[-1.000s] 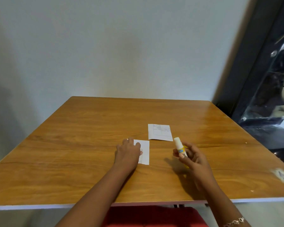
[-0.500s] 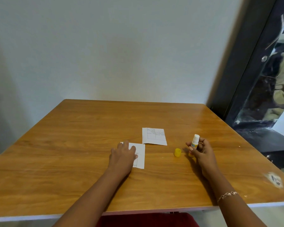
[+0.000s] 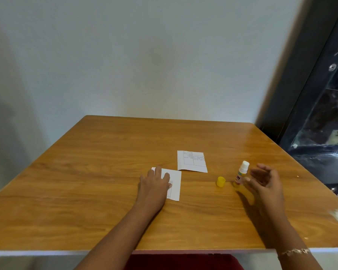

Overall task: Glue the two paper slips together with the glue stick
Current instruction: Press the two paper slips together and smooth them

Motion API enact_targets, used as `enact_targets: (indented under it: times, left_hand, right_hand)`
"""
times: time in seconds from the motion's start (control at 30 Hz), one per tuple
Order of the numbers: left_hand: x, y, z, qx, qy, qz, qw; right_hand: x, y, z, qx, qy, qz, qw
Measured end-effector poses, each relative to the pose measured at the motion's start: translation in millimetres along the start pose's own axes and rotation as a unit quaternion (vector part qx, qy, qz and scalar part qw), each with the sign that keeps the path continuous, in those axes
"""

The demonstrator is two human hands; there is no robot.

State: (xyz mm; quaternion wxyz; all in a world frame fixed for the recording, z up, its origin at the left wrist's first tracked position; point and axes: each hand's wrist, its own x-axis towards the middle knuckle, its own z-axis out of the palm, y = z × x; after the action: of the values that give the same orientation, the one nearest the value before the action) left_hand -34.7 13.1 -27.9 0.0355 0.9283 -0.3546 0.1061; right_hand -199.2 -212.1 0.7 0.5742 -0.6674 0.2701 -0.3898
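Head view: glue stick stands uncapped, one slip pinned flat

Head camera looks down on a wooden table (image 3: 105, 191) that fills the lower half of the frame. The left hand (image 3: 155, 185) lies palm down just left of centre, its fingers straight and flat on the left part of the near slip (image 3: 175, 184), pressing the paper to the wood. The far slip (image 3: 191, 160), printed with a ruled box, lies flat just above and to the right of it, the two papers close but not overlapping.

Right of centre the glue stick (image 3: 242, 174) stands upright on the table with its white tip bare. Its yellow cap (image 3: 220, 181) sits on the wood just to the left, apart from the stick. The right hand (image 3: 265, 184) hovers just right of the stick, fingers spread and relaxed, holding nothing. Motion blur hides whether a fingertip touches the tube.

A bracelet (image 3: 293, 251) circles the right wrist at the lower right. A pale wall (image 3: 144, 55) fills the upper frame, and a dark glass panel (image 3: 324, 114) runs down the right edge.
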Motion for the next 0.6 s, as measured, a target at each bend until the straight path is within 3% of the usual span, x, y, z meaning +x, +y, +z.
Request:
enact_targets:
  times: [0.1,0.2,0.43,0.5,0.6]
  left_hand:
    - [-3,-2,5,-0.015,0.026,-0.005,1.0]
    - [-5,-3,7,-0.034,0.057,-0.023,0.998]
    - [-10,-5,0,-0.12,0.128,-0.106,0.979]
    - [-12,-7,-3,-0.159,0.144,-0.139,0.967]
    - [-14,-9,-7,-0.195,0.167,-0.168,0.952]
  right_hand:
    - [-22,-15,5,-0.089,0.079,-0.158,0.98]
    - [-37,-28,29,-0.15,0.04,-0.255,0.955]
    - [-14,-25,103,-0.272,-0.131,-0.257,0.918]
    - [0,-14,120,-0.347,-0.175,-0.239,0.89]
    - [18,-2,139,-0.474,-0.241,-0.227,0.816]
